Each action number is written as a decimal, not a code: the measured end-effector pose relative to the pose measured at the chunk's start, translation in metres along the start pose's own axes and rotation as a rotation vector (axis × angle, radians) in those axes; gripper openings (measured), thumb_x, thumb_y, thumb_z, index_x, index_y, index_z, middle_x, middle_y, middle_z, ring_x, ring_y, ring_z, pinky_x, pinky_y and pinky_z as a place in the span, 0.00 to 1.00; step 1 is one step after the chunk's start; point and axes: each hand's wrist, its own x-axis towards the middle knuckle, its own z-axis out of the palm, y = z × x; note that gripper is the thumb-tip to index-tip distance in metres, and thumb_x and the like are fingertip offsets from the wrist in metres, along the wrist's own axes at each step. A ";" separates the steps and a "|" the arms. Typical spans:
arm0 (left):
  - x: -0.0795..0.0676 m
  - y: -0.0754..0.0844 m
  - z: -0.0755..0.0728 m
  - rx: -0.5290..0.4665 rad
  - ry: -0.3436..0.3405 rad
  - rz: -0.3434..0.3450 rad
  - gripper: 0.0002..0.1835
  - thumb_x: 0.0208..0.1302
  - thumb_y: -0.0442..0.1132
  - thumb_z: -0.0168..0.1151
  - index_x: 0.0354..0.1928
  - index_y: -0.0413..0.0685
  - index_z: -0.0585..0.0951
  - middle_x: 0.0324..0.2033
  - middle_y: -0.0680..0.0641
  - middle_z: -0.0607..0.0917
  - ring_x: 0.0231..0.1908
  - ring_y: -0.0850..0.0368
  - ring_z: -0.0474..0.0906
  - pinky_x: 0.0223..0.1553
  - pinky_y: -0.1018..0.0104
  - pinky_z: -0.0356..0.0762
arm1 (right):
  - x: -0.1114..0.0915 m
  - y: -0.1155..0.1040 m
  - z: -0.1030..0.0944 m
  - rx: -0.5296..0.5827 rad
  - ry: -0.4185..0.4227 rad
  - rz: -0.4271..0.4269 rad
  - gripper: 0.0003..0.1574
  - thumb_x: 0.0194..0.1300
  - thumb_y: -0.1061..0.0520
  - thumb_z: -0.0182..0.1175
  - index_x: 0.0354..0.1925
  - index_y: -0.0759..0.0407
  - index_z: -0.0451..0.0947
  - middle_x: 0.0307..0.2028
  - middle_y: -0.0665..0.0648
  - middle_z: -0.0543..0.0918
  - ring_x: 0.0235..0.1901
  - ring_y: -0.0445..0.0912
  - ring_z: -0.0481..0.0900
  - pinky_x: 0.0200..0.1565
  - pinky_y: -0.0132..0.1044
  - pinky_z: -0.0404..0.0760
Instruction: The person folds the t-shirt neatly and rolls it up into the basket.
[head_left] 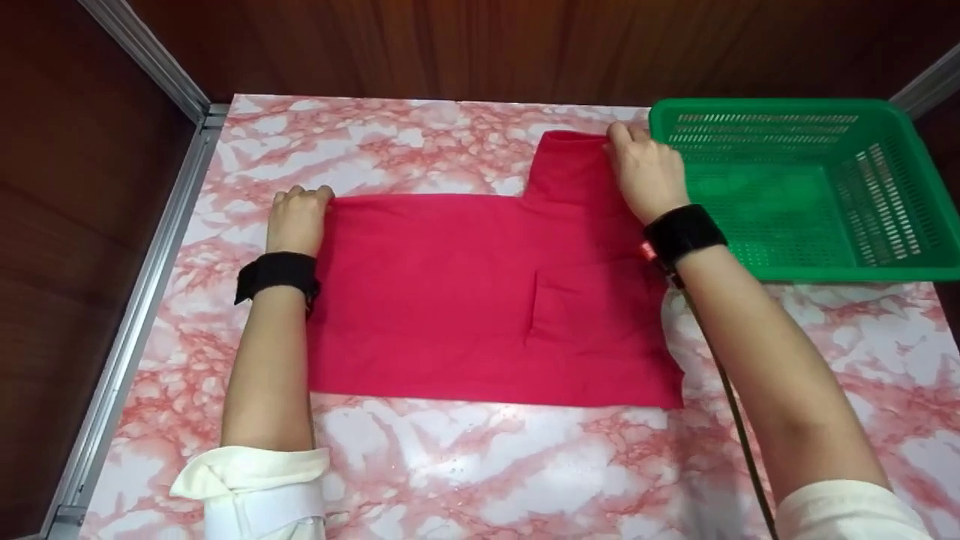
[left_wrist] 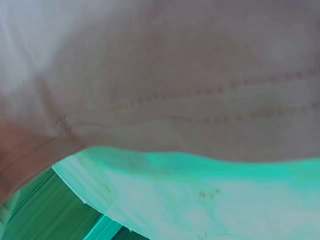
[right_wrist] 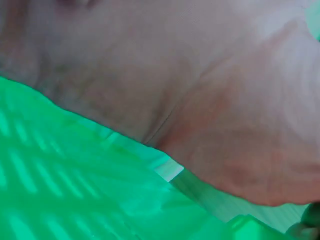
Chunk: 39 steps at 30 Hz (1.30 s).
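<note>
A red shirt (head_left: 427,292), folded in half, lies on the table with its short sleeve (head_left: 570,169) pointing toward the back wall. A pocket or flap shows on its right part. My left hand (head_left: 296,221) pinches the shirt's far left corner. At the sleeve's right edge, my right hand (head_left: 649,169) grips the cloth beside the basket. Close up in the left wrist view, a double-stitched hem (left_wrist: 200,107) of the shirt fills most of the picture, its colour washed out. Creased shirt cloth (right_wrist: 225,125) covers much of the right wrist view. The fingertips are mostly hidden.
A green perforated basket (head_left: 832,274) stands at the back right, close to my right hand. Pink and white marbled table (head_left: 450,465) surrounds the shirt. Dark wooden panels (head_left: 420,52) close off the back and left. A cable (head_left: 739,420) runs along my right forearm.
</note>
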 end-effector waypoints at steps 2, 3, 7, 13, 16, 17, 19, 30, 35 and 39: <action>-0.003 -0.003 -0.003 -0.046 0.003 0.004 0.08 0.60 0.29 0.56 0.39 0.34 0.81 0.33 0.34 0.85 0.37 0.36 0.76 0.42 0.48 0.70 | -0.005 0.002 -0.008 0.053 0.008 -0.026 0.16 0.72 0.50 0.48 0.40 0.63 0.71 0.34 0.67 0.79 0.28 0.69 0.79 0.26 0.62 0.75; -0.004 -0.004 -0.005 -0.064 0.008 0.008 0.08 0.59 0.28 0.57 0.38 0.34 0.82 0.33 0.34 0.85 0.37 0.37 0.76 0.42 0.48 0.71 | -0.007 0.003 -0.012 0.077 0.011 -0.040 0.15 0.71 0.50 0.50 0.40 0.62 0.72 0.35 0.66 0.79 0.29 0.68 0.79 0.27 0.61 0.75; -0.014 -0.009 -0.012 -0.112 0.033 0.006 0.09 0.58 0.25 0.56 0.38 0.35 0.84 0.34 0.35 0.85 0.38 0.37 0.77 0.43 0.48 0.73 | -0.014 0.002 -0.028 0.178 0.025 -0.060 0.16 0.68 0.49 0.55 0.39 0.61 0.76 0.37 0.62 0.81 0.33 0.62 0.81 0.32 0.58 0.76; -0.028 -0.015 -0.017 -0.136 0.060 0.005 0.09 0.60 0.27 0.58 0.39 0.37 0.85 0.35 0.36 0.86 0.39 0.38 0.78 0.43 0.48 0.75 | -0.021 -0.004 -0.055 0.287 0.024 -0.035 0.18 0.64 0.50 0.59 0.38 0.66 0.80 0.36 0.63 0.80 0.34 0.56 0.79 0.37 0.48 0.77; -0.033 -0.016 -0.019 -0.146 0.076 0.023 0.08 0.61 0.29 0.58 0.38 0.38 0.85 0.35 0.36 0.86 0.39 0.38 0.79 0.44 0.48 0.75 | -0.026 -0.008 -0.067 0.328 0.015 -0.038 0.19 0.62 0.50 0.61 0.38 0.67 0.82 0.31 0.64 0.77 0.29 0.51 0.74 0.32 0.37 0.71; -0.034 -0.016 -0.019 -0.152 0.080 0.031 0.08 0.61 0.29 0.58 0.38 0.37 0.85 0.35 0.36 0.86 0.39 0.38 0.79 0.44 0.49 0.75 | -0.028 -0.008 -0.070 0.341 0.014 -0.044 0.18 0.62 0.51 0.62 0.38 0.67 0.83 0.29 0.63 0.76 0.28 0.49 0.72 0.31 0.35 0.68; -0.038 -0.016 -0.021 -0.167 0.089 0.046 0.08 0.61 0.29 0.58 0.38 0.37 0.85 0.36 0.37 0.86 0.40 0.39 0.79 0.45 0.50 0.75 | -0.034 -0.010 -0.077 0.361 0.016 -0.059 0.17 0.60 0.52 0.63 0.38 0.67 0.84 0.28 0.63 0.75 0.27 0.46 0.68 0.29 0.32 0.63; -0.070 -0.020 -0.026 -0.176 0.118 0.109 0.08 0.59 0.29 0.62 0.39 0.40 0.86 0.33 0.39 0.87 0.37 0.40 0.80 0.44 0.49 0.75 | -0.097 -0.015 -0.102 0.438 0.043 -0.143 0.09 0.56 0.60 0.68 0.35 0.66 0.86 0.23 0.57 0.73 0.23 0.37 0.64 0.26 0.25 0.61; -0.091 -0.021 -0.023 -0.127 0.059 0.156 0.09 0.59 0.28 0.60 0.40 0.40 0.86 0.35 0.39 0.87 0.40 0.41 0.80 0.46 0.50 0.73 | -0.145 -0.015 -0.101 0.426 -0.065 -0.251 0.07 0.51 0.64 0.70 0.32 0.65 0.85 0.26 0.55 0.78 0.26 0.40 0.72 0.27 0.23 0.72; -0.111 -0.022 -0.018 -0.042 -0.064 0.186 0.12 0.58 0.24 0.57 0.42 0.36 0.85 0.43 0.37 0.85 0.50 0.39 0.76 0.53 0.47 0.68 | -0.188 -0.014 -0.098 0.361 -0.277 -0.271 0.11 0.48 0.61 0.73 0.33 0.62 0.85 0.30 0.56 0.80 0.33 0.46 0.78 0.31 0.35 0.81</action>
